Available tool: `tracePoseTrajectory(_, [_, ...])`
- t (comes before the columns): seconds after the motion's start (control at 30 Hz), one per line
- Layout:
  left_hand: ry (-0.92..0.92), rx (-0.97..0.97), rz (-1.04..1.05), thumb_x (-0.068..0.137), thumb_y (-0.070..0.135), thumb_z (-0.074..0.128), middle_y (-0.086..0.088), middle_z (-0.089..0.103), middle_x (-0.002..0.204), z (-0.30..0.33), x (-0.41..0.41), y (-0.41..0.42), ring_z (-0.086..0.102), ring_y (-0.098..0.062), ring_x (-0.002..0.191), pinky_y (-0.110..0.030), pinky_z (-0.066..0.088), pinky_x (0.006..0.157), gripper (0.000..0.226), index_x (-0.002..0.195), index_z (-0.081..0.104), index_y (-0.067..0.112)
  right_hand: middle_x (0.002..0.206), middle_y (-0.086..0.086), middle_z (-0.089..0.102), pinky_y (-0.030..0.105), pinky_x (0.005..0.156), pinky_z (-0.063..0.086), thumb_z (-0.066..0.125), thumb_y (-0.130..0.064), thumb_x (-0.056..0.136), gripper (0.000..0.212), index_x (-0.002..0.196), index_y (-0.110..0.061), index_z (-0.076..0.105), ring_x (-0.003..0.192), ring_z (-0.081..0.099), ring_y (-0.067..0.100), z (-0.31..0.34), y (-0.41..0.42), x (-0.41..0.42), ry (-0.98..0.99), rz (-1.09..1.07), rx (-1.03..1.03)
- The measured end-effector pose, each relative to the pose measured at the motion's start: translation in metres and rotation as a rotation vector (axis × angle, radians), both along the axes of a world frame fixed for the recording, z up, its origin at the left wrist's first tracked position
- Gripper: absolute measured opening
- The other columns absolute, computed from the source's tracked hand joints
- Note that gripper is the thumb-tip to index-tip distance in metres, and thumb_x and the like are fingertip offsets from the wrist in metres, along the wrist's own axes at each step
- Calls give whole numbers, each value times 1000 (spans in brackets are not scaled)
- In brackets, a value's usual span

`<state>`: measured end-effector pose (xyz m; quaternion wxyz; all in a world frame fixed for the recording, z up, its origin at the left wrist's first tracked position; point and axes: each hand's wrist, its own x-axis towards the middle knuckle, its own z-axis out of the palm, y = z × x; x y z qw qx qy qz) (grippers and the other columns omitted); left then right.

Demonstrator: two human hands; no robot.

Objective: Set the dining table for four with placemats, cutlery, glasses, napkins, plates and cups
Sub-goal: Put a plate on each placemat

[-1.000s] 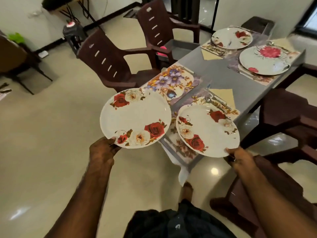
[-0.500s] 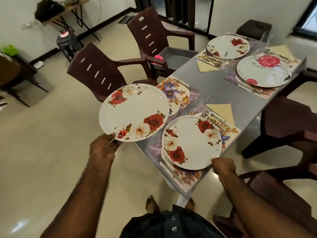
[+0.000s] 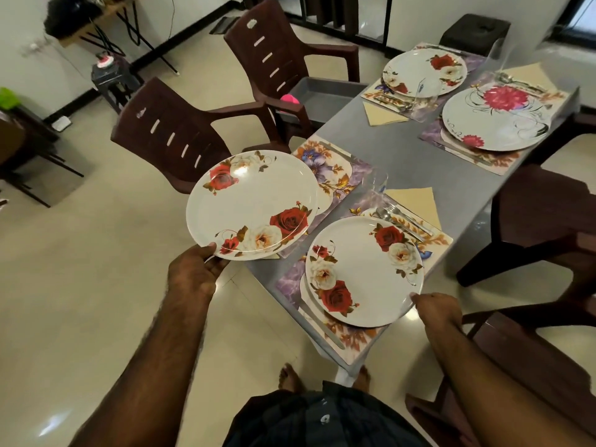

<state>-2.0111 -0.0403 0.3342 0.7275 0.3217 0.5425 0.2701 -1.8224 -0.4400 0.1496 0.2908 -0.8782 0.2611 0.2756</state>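
Note:
My left hand (image 3: 196,272) grips the near rim of a white rose plate (image 3: 251,204), held in the air over the table's left edge and partly above a floral placemat (image 3: 335,175). My right hand (image 3: 435,309) holds the near right rim of a second rose plate (image 3: 364,272), which lies on or just above the near placemat (image 3: 351,340). A fork and spoon (image 3: 396,217) lie beside a yellow napkin (image 3: 416,201). A clear glass (image 3: 377,182) stands behind them.
On the grey table (image 3: 419,156), the far end carries a rose plate (image 3: 422,72) and a pink-flower plate (image 3: 493,121) on placemats, with a napkin (image 3: 380,114) and a glass (image 3: 425,98). Brown plastic chairs (image 3: 180,137) stand at the left, another chair (image 3: 541,214) at the right.
Both plates came closer to the table. The right plate went down onto the near placemat; the left plate shifted right toward the left placemat.

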Motion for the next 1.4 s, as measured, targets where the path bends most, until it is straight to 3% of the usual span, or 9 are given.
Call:
tracePoseTrajectory(0.13, [14, 3, -18, 92, -7, 65, -20, 78, 111, 0, 8, -1, 80, -34, 89, -43, 67, 71, 23, 115, 67, -1, 82, 8, 64, 32, 59, 45, 86, -38, 84, 39, 102, -6, 74, 66, 57, 25, 0, 6, -3, 86, 57, -49])
tracePoseTrajectory(0.2, [22, 5, -28, 93, -7, 66, -19, 78, 110, 0, 13, -4, 80, -34, 89, -44, 67, 73, 25, 117, 67, -1, 81, 4, 63, 33, 65, 53, 88, -36, 81, 39, 105, -9, 76, 65, 59, 22, -3, 14, -6, 29, 66, -18])
tracePoseTrajectory(0.27, [23, 12, -29, 93, -7, 65, -19, 78, 110, 1, 18, -6, 80, -34, 89, -44, 67, 76, 22, 114, 67, 0, 86, 4, 65, 42, 83, 59, 88, -36, 78, 37, 106, -14, 76, 75, 63, 24, -2, 20, -5, -15, 45, 7])
tracePoseTrajectory(0.37, [18, 19, -29, 93, -7, 65, -19, 78, 110, 3, 24, -8, 79, -34, 92, -46, 66, 80, 22, 114, 67, 0, 94, 6, 66, 48, 95, 53, 85, -36, 79, 36, 105, -16, 72, 85, 58, 27, 2, 23, 2, -35, 64, -32])
tracePoseTrajectory(0.87, [42, 21, -52, 95, -7, 65, -18, 79, 106, 3, 32, -6, 79, -34, 93, -51, 62, 94, 16, 108, 67, 2, 88, 2, 64, 46, 92, 52, 86, -36, 80, 33, 107, -19, 76, 85, 59, 27, 9, 8, -12, -57, 80, -15])
tracePoseTrajectory(1.03, [64, 29, -78, 94, -6, 67, -19, 77, 113, 7, 32, -3, 80, -33, 90, -51, 63, 91, 16, 109, 67, 2, 122, 8, 67, 49, 95, 46, 79, -56, 82, 53, 120, -24, 63, 111, 61, 35, 26, 23, -22, -224, 183, -119])
tracePoseTrajectory(1.17, [89, 63, -115, 94, -5, 68, -18, 78, 110, 11, 24, 9, 80, -31, 86, -44, 66, 79, 16, 109, 68, 2, 111, 4, 71, 47, 99, 41, 71, -56, 92, 39, 113, -24, 65, 108, 64, 30, 62, 70, -24, -385, 228, 116])
tracePoseTrajectory(1.3, [84, 132, -165, 93, -6, 66, -18, 79, 109, 14, 7, 36, 79, -32, 88, -40, 65, 71, 22, 115, 70, -2, 87, -8, 70, 28, 75, 44, 65, -55, 97, 35, 94, -21, 73, 85, 65, 14, 122, 145, -12, -484, 353, 475])
tracePoseTrajectory(1.4, [85, 201, -229, 95, -5, 63, -15, 80, 105, 14, -9, 64, 79, -30, 87, -38, 65, 69, 22, 114, 73, 0, 80, 5, 72, 28, 70, 46, 62, -54, 100, 48, 89, -9, 76, 76, 66, 14, 162, 206, 8, -396, 397, 702])
